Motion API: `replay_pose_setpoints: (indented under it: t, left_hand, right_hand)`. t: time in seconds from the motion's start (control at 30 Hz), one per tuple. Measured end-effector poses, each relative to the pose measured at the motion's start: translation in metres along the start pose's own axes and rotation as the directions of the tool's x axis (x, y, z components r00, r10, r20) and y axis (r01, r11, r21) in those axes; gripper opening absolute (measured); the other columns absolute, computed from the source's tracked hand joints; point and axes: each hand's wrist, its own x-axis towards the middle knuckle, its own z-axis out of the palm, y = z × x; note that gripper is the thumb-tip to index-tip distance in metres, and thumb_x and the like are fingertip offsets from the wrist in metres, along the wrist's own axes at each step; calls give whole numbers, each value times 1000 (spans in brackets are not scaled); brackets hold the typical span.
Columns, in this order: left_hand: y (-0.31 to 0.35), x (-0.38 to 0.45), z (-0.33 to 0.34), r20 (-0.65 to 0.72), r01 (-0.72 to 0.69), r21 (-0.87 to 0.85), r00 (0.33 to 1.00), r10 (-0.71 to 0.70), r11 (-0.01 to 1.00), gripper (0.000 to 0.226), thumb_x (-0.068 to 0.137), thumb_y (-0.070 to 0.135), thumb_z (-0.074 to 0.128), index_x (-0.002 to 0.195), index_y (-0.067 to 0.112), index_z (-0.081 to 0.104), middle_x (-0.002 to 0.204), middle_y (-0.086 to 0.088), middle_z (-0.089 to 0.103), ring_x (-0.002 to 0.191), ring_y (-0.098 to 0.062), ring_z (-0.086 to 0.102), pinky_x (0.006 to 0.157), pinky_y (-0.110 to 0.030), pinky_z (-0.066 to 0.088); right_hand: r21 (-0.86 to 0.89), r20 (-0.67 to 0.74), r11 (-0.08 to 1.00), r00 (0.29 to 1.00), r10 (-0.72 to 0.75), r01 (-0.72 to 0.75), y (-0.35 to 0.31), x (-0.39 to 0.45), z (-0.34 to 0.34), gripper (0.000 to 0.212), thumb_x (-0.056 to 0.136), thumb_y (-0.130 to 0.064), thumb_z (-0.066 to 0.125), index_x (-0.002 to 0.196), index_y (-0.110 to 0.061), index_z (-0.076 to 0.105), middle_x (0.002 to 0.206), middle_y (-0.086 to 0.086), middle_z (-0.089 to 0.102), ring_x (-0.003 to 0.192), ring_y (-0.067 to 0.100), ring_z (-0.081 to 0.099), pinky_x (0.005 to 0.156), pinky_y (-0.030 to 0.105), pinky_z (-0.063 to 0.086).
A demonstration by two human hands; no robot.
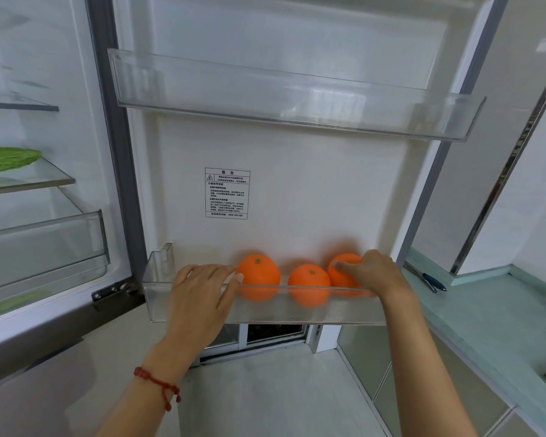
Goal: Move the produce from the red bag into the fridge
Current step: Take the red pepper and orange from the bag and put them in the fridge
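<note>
Three oranges sit in the clear lower bin [312,307] of the open fridge door. My left hand [202,288] rests over the bin's front rim, fingertips touching the left orange [259,274] without closing around it. The middle orange [309,283] stands free. My right hand [372,272] is wrapped over the right orange [341,272], fingers curled on its top inside the bin. The red bag is out of view.
An empty clear upper door bin [297,99] hangs above. To the left, the fridge interior holds a green leafy vegetable [7,159] on a glass shelf and a clear drawer [44,247]. A pale green counter [501,310] with a pen [432,280] stands at right.
</note>
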Motion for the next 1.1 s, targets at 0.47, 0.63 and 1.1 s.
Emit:
replay_pose_setpoints:
  t: [0.47,0.63,1.1]
  left_hand:
    - [-4,-5,-8,31,-7,-208,999,13,978,56,88,48,27,111,14,65,107,-3,69,100,-20,61,93,-25,26]
    - [-6,-20,-17,-57,-79,-298,996,65,951,47,90,40,35,111,9,64,109,-7,67,104,-18,57,96,-36,32]
    - [-67,-95,-58,-61,163,-112,984,-170,980,64,94,53,19,122,10,57,124,-10,59,118,-12,39,102,-26,25]
  right_hand:
    - [135,-402,902,855,-327,409,3,-59,7,44,86,-33,60,125,-13,54,127,3,57,119,19,49,98,27,36]
    - [184,-468,800,767,-439,571,-7,-104,34,42,85,-41,56,117,-15,58,112,-15,54,108,-1,46,88,-2,28]
    - [357,-251,622,713,-655,697,-56,-139,125,41,85,-38,54,122,-18,56,123,-7,55,115,-6,42,95,0,26]
